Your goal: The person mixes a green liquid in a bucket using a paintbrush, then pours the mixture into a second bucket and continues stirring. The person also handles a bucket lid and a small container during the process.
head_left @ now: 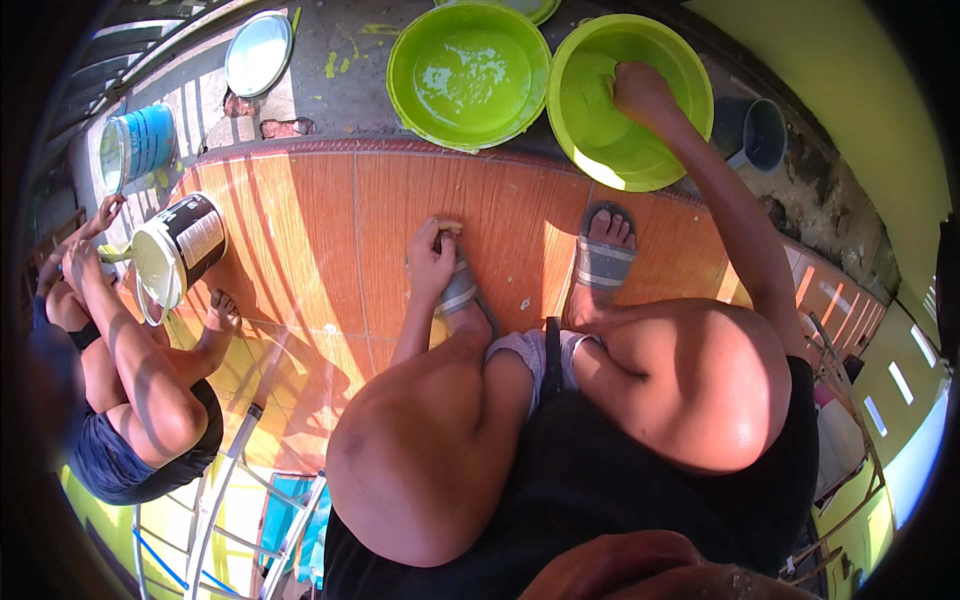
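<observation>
Inside a lime-green basin at the top right, my right hand is closed low over green liquid; whatever its fingers hold is hidden or coated green. My left hand is down beside my left sandal, its fingers closed on a small tan piece that I cannot identify. A second lime-green basin, with white patches in its bottom, sits just left of the first. A dark bucket stands right of the basins. My right sandal rests on orange wood-look tiles.
At left another person crouches, hands at a tilted pale-topped paint bucket. A blue container and a round white lid lie on the concrete ledge. A metal ladder is at lower left; a green wall rises at right.
</observation>
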`<state>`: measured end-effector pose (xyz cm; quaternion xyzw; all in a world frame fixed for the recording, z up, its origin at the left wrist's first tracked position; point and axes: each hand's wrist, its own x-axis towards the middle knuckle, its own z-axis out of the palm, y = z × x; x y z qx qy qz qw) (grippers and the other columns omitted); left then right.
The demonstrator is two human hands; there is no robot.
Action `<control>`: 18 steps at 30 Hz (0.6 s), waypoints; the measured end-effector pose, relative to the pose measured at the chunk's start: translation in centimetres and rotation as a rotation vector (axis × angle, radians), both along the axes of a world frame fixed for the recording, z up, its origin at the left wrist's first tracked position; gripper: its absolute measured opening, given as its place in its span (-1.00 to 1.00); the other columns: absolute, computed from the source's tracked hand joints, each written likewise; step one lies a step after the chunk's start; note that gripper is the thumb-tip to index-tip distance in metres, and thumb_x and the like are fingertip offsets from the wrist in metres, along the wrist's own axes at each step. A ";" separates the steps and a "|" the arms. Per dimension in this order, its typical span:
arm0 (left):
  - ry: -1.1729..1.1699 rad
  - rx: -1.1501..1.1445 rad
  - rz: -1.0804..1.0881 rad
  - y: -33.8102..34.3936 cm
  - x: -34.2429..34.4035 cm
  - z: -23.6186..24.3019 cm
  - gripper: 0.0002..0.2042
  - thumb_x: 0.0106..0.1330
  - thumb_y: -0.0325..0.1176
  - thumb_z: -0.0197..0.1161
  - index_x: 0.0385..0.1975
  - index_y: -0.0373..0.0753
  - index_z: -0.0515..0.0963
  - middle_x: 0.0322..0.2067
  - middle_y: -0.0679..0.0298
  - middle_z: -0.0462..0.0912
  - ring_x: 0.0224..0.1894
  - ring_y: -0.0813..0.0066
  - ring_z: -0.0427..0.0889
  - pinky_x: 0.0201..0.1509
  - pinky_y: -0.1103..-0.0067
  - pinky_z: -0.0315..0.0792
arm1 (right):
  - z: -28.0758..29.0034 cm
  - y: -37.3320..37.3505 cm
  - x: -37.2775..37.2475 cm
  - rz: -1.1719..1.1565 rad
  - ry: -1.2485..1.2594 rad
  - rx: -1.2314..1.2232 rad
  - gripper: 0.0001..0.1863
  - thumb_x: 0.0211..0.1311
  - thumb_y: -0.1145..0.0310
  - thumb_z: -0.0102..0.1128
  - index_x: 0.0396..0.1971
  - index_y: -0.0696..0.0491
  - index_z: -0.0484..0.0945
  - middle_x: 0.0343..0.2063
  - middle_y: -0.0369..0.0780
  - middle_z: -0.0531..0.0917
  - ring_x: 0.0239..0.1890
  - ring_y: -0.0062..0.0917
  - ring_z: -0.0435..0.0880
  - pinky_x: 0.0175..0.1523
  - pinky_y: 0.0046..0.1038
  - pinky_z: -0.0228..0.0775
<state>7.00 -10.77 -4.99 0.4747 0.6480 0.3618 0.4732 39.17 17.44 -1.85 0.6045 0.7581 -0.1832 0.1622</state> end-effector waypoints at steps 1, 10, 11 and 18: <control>0.003 -0.005 -0.003 0.1 0.0 0.0 -0.82 0.20 -0.63 0.02 -0.35 -0.38 0.59 -0.42 0.15 0.59 -0.34 0.34 0.62 -0.22 0.52 0.47 | -0.3 -0.1 -0.2 0.004 0.000 0.008 -0.80 0.12 0.42 0.19 -0.29 0.19 0.65 -0.34 0.07 0.68 -0.17 -0.07 0.70 -0.06 -0.12 0.54; -0.047 -0.006 0.007 -0.1 0.1 0.1 -0.83 0.23 -0.64 0.01 -0.33 -0.38 0.57 -0.39 0.16 0.60 -0.33 0.39 0.60 -0.20 0.55 0.46 | 6.2 0.1 2.8 -0.081 0.177 -0.215 -0.71 0.29 0.30 0.06 -0.19 0.21 0.61 -0.36 -0.05 0.67 -0.32 -0.27 0.68 -0.24 -0.27 0.48; -0.048 -0.025 0.013 -0.2 0.1 0.1 -0.82 0.21 -0.65 0.01 -0.33 -0.38 0.58 -0.40 0.15 0.60 -0.33 0.37 0.62 -0.20 0.55 0.47 | 7.6 0.0 3.5 -0.124 0.222 -0.278 -0.68 0.32 0.28 0.03 -0.16 0.22 0.60 -0.39 -0.09 0.66 -0.39 -0.34 0.66 -0.29 -0.33 0.46; -0.019 0.020 -0.005 0.0 -0.1 0.2 -0.81 0.19 -0.66 0.01 -0.33 -0.36 0.59 -0.41 0.14 0.59 -0.35 0.35 0.64 -0.21 0.54 0.49 | 14.3 -3.0 6.6 -0.552 0.785 -0.760 -0.50 0.36 0.37 -0.04 0.27 0.17 0.39 -0.53 -0.41 0.33 -0.54 -0.75 0.20 -0.41 -0.62 0.10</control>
